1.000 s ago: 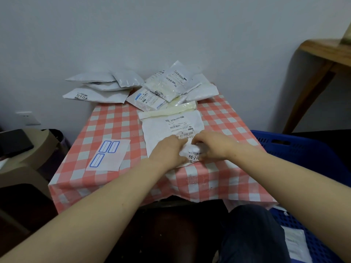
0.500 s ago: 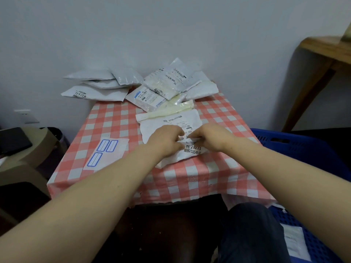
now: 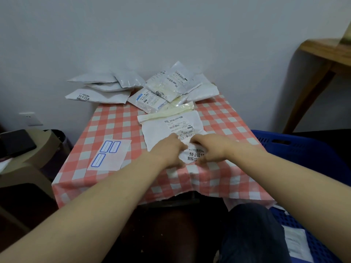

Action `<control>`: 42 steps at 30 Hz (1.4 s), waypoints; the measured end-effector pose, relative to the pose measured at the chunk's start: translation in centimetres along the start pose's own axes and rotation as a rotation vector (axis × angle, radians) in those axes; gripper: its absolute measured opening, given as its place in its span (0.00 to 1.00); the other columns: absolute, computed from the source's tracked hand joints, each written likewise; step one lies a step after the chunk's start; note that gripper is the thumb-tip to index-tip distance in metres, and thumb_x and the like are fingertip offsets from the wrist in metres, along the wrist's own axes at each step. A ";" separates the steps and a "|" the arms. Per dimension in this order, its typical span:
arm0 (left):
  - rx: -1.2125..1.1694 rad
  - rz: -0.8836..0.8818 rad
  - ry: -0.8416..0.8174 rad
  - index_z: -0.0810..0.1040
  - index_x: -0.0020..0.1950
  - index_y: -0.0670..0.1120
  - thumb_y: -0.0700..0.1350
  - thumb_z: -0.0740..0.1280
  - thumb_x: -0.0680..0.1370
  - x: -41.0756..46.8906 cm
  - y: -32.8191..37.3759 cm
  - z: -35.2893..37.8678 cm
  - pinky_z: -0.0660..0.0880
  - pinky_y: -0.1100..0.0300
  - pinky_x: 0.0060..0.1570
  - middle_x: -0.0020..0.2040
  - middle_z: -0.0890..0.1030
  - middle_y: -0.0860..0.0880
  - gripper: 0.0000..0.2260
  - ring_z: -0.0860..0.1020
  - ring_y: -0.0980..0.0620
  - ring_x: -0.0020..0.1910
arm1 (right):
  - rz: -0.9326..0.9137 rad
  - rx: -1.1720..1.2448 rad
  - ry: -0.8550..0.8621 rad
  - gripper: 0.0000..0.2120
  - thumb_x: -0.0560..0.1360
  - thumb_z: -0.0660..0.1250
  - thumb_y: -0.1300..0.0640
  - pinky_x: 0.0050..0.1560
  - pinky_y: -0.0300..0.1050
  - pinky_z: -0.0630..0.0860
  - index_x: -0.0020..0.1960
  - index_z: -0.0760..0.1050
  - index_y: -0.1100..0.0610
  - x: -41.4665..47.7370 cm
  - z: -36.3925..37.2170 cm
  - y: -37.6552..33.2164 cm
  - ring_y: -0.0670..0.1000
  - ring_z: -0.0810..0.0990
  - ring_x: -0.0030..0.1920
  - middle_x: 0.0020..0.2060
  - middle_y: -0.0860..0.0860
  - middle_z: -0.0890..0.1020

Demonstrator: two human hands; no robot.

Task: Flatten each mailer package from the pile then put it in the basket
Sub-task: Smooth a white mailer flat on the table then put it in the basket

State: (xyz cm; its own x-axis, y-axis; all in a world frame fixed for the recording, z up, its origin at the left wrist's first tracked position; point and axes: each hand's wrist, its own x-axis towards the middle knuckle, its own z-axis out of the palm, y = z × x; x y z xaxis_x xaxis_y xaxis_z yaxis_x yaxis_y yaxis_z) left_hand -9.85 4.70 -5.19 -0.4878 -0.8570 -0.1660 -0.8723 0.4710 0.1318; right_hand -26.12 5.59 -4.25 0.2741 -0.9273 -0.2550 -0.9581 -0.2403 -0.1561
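Small table (image 3: 114, 123) covered in a red-and-white checked cloth.
A pile of mailers (image 3: 152, 90) crowds the far edge, spilling past the far-left corner; one white mailer (image 3: 161, 128) lies mid-surface, its near end crumpled; a white sheet (image 3: 115, 160) with blue-outlined rectangles lies toward the left edge.

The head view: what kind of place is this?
Probably a room in a home, not a warehouse: a checked tablecloth, a pile of mailers against a plain wall, and a blue basket beside the table.
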 end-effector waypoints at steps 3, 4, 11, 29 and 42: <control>-0.100 -0.043 0.085 0.73 0.68 0.48 0.49 0.74 0.71 0.2 -0.4 -0.5 0.67 0.60 0.57 0.63 0.76 0.47 0.26 0.72 0.48 0.63 | -0.006 0.063 0.171 0.27 0.66 0.76 0.50 0.50 0.46 0.71 0.60 0.68 0.53 0.1 -0.2 0.5 0.53 0.74 0.55 0.58 0.50 0.74; -0.154 -0.059 0.101 0.74 0.66 0.46 0.47 0.75 0.70 0.3 -0.6 -0.6 0.68 0.60 0.56 0.61 0.77 0.47 0.25 0.73 0.48 0.61 | -0.013 0.067 0.186 0.27 0.65 0.77 0.51 0.49 0.46 0.70 0.58 0.68 0.52 0.1 -0.4 0.6 0.53 0.74 0.55 0.57 0.50 0.74; -0.451 -0.093 0.123 0.82 0.48 0.40 0.42 0.70 0.75 0.4 -1.8 -2.0 0.74 0.64 0.39 0.37 0.78 0.50 0.06 0.76 0.52 0.37 | -0.023 0.014 0.205 0.15 0.74 0.69 0.54 0.56 0.50 0.73 0.59 0.73 0.53 0.2 -1.3 0.3 0.52 0.76 0.57 0.56 0.49 0.78; -0.123 0.041 -0.025 0.66 0.70 0.40 0.45 0.54 0.82 2.2 0.5 -0.5 0.56 0.56 0.66 0.72 0.64 0.43 0.18 0.59 0.44 0.72 | -0.204 -0.241 0.257 0.09 0.76 0.62 0.57 0.41 0.42 0.64 0.55 0.76 0.56 -0.9 0.5 0.0 0.53 0.75 0.55 0.55 0.50 0.75; -0.124 -0.058 -0.124 0.52 0.78 0.43 0.55 0.54 0.81 2.9 -1.1 0.2 0.47 0.53 0.75 0.78 0.45 0.43 0.29 0.45 0.48 0.77 | 0.062 0.161 -0.077 0.21 0.84 0.46 0.58 0.73 0.47 0.50 0.73 0.59 0.67 1.3 0.1 -0.3 0.57 0.48 0.76 0.76 0.60 0.53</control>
State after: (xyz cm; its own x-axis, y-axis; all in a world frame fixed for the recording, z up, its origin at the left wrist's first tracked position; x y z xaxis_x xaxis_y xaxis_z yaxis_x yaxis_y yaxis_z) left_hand -10.31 1.76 -6.05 -0.4437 -0.8462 -0.2950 -0.8920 0.3853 0.2363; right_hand -25.45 4.49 -4.66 0.2262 -0.9128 -0.3399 -0.9492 -0.1283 -0.2872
